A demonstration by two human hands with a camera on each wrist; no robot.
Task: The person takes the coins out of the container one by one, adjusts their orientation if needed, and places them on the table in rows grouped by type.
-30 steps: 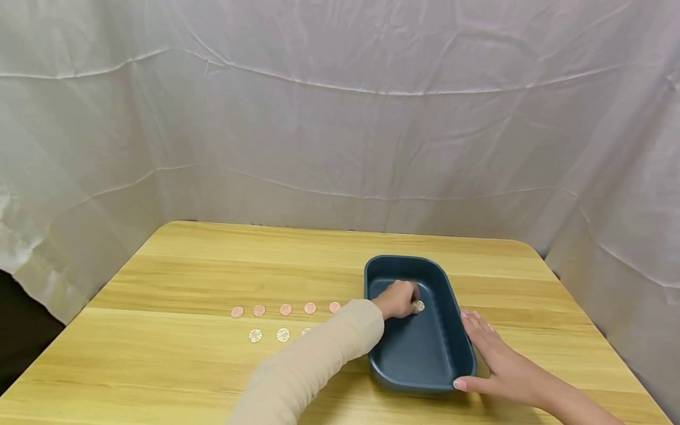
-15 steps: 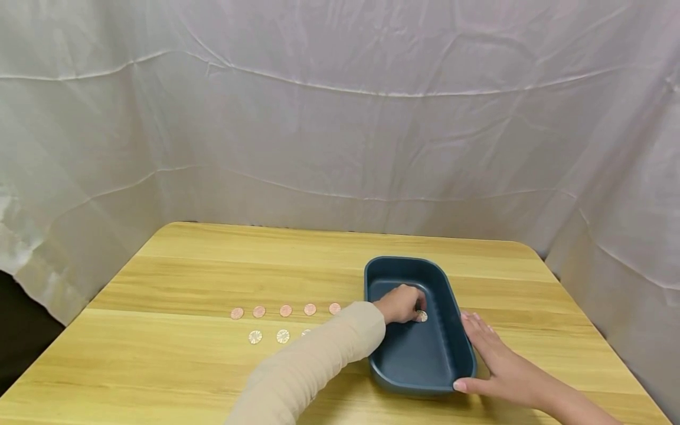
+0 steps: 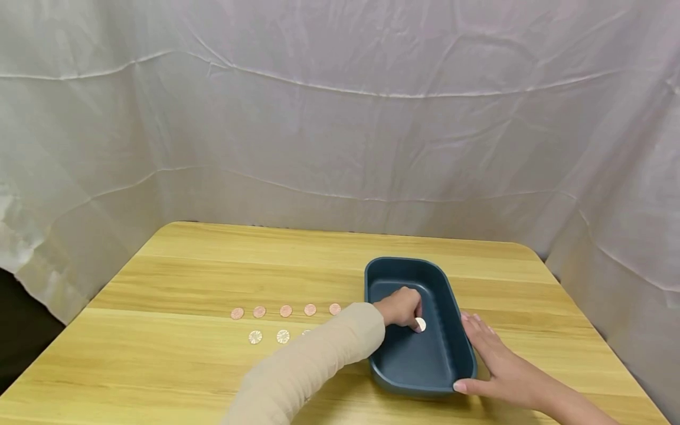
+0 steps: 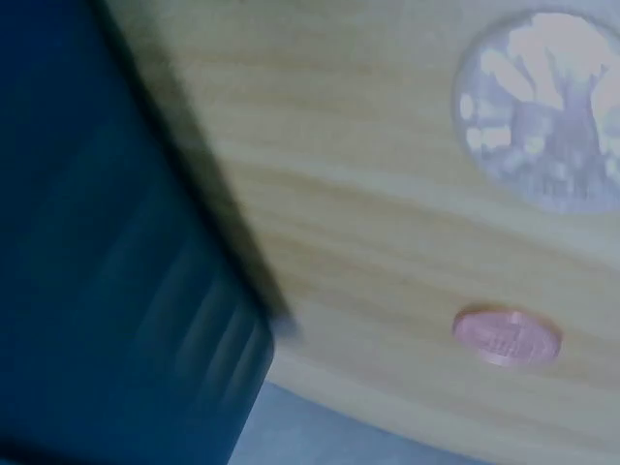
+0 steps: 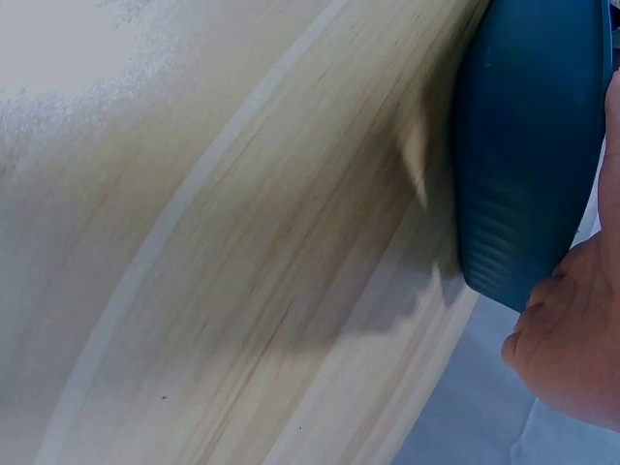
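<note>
Inside the dark blue rectangular bin, my left hand reaches down and pinches a silvery coin between thumb and fingers, close to the bin floor. My right hand rests against the bin's right side, fingers straight along the outer wall and thumb on the near right corner. A row of copper-coloured coins lies left of the bin. Nearer me is a row of silvery coins, partly covered by my left sleeve. The left wrist view shows one silvery coin and one copper coin beside the bin.
The wooden table has light plank stripes and rounded far corners. A pale hanging cloth encloses its back and sides. My sleeved left forearm crosses above the near coin row.
Inside the bin, my left hand has shifted slightly toward me with the pinched coin, which has turned and now shows a brighter face. My right hand and the bin have stayed still.
</note>
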